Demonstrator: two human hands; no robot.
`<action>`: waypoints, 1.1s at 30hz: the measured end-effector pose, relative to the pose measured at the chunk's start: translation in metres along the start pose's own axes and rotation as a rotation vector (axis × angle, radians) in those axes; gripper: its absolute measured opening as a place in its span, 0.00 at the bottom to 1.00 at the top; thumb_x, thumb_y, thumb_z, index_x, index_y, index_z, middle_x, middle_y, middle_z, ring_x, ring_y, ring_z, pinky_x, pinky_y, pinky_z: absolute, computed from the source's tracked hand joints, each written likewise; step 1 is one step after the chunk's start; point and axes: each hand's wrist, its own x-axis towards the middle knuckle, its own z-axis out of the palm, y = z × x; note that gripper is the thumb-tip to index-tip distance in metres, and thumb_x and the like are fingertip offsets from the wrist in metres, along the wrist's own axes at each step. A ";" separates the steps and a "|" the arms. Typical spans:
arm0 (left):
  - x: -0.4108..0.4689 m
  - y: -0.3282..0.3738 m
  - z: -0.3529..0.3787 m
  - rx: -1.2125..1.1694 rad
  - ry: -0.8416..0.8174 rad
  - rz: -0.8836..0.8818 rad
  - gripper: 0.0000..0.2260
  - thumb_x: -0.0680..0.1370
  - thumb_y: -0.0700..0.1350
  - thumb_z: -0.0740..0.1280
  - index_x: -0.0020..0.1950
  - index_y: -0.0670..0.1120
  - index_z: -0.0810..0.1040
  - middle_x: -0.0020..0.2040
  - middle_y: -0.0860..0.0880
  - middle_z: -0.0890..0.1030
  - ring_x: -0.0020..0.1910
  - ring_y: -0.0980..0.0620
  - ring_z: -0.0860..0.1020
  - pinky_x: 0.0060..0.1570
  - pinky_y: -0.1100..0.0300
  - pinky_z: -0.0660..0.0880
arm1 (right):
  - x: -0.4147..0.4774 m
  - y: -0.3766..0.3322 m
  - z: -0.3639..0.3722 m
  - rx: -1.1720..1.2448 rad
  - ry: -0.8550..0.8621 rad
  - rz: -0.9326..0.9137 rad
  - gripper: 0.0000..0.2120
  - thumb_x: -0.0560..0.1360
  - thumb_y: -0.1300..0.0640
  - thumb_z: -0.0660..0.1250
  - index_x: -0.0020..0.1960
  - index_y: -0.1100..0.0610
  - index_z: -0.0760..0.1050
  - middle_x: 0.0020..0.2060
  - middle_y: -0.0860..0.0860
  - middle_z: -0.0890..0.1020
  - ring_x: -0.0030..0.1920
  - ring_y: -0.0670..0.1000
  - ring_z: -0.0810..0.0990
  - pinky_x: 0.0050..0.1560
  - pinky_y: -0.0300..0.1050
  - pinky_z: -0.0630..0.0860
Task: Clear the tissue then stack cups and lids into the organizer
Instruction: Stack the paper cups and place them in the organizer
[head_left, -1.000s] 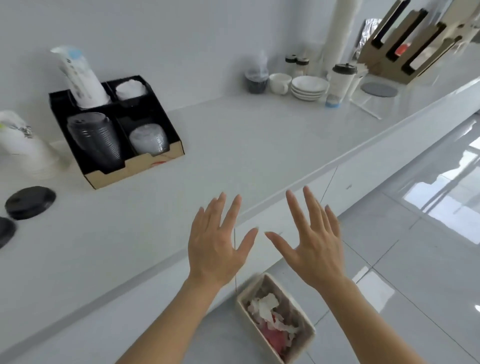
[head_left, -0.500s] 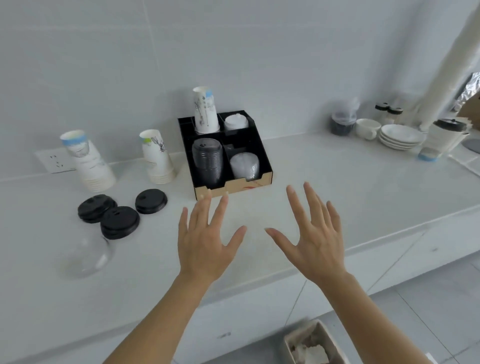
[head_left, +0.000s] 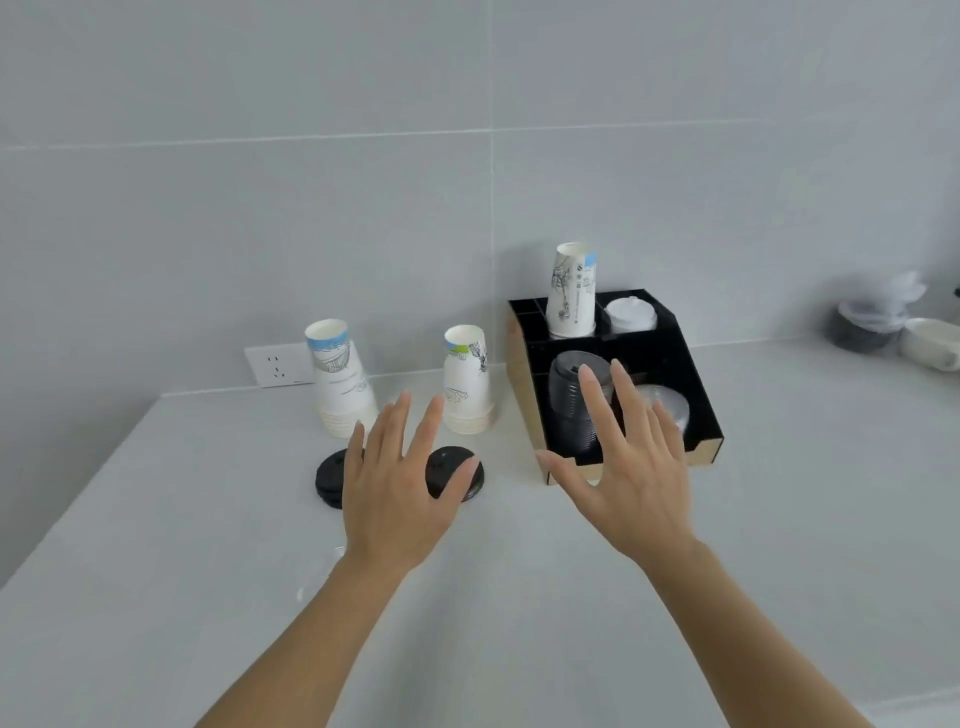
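While both hands hover spread and empty over white counter (head_left: 779, 519), left hand (head_left: 397, 499) above flat black plastic lids (head_left: 454, 470), right hand (head_left: 631, 483) before black cardboard organizer (head_left: 696, 405); two upside-down printed paper cup stacks (head_left: 340, 387) stand near wall.

You stand at a café-style drinks counter (head_left: 727, 545) against a grey tiled wall (head_left: 363, 182). Stacks of paper cups (head_left: 466, 382), black lids (head_left: 451, 470) and a compartmented organizer (head_left: 691, 374) show it.
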 end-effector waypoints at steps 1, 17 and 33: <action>0.004 -0.008 -0.002 0.011 0.005 -0.012 0.30 0.74 0.65 0.54 0.71 0.51 0.66 0.71 0.43 0.68 0.69 0.43 0.68 0.68 0.44 0.60 | 0.007 -0.006 0.007 0.011 0.002 -0.013 0.35 0.71 0.33 0.59 0.73 0.49 0.58 0.69 0.59 0.70 0.61 0.57 0.75 0.63 0.60 0.70; 0.058 -0.060 0.020 0.123 0.027 -0.175 0.32 0.74 0.69 0.47 0.72 0.52 0.62 0.71 0.42 0.69 0.69 0.42 0.68 0.67 0.41 0.63 | 0.091 -0.021 0.099 0.184 -0.074 -0.144 0.36 0.72 0.31 0.53 0.74 0.48 0.52 0.71 0.59 0.67 0.68 0.55 0.68 0.64 0.58 0.68; 0.112 -0.074 0.095 0.018 -0.104 -0.235 0.34 0.72 0.70 0.49 0.73 0.53 0.59 0.72 0.45 0.68 0.70 0.44 0.67 0.66 0.41 0.66 | 0.123 -0.008 0.181 0.233 -0.206 -0.149 0.38 0.71 0.32 0.56 0.73 0.51 0.55 0.70 0.61 0.68 0.64 0.60 0.74 0.59 0.57 0.72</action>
